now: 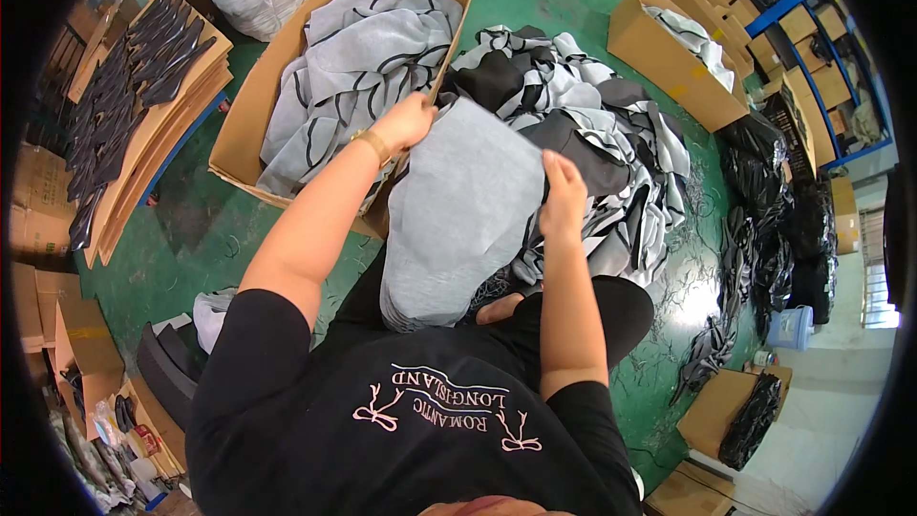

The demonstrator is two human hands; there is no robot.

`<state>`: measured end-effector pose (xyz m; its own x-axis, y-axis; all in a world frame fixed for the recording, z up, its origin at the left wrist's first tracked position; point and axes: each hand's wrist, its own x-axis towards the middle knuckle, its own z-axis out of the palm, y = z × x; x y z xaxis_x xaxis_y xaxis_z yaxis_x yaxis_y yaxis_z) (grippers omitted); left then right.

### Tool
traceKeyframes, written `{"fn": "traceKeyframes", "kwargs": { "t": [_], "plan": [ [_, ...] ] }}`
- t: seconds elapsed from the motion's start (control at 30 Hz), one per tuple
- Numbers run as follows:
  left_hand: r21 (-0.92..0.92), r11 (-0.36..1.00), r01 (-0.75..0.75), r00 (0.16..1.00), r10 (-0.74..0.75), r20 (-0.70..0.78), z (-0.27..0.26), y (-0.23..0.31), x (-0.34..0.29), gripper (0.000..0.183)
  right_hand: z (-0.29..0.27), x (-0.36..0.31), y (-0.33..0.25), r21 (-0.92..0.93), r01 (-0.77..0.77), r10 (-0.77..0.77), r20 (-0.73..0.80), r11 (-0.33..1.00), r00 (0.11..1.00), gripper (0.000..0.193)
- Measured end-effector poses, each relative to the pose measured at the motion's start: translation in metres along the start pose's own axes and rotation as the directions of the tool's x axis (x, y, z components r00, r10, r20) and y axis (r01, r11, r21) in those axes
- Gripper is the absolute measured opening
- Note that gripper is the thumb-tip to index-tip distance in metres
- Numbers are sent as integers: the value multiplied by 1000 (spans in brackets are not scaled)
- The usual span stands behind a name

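A rounded, pale-grey fabric stack [463,210] ended at the black-clad lap [613,311], open green floor [162,272] leftward; the left hand [407,122] pinched its far-left corner, the right hand [565,189] its far-right; a brown cardboard box [243,145] stood just beyond the left hand.

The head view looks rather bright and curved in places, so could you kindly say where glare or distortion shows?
In the head view, white glare washes out part of the glossy green floor; near that view's left rim, the stacked brown cardboard sheets bow; at its centre, the grey fabric stack looks fairly sharp.
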<state>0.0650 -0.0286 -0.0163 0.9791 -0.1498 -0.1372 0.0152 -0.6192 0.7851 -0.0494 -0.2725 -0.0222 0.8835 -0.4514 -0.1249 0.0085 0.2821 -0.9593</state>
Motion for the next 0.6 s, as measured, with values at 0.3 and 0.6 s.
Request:
{"fn": "traceKeyframes", "kwargs": {
  "t": [0.3,0.6],
  "plan": [
    [-158,950,-269,952,237,-195,8,-7,-107,25,-41,-81,-4,-591,304,-192,246,747,950,15],
    [-130,969,-212,973,197,-118,11,-2,-100,21,66,-78,-44,-660,749,-241,738,-63,630,66]
  ]
}}
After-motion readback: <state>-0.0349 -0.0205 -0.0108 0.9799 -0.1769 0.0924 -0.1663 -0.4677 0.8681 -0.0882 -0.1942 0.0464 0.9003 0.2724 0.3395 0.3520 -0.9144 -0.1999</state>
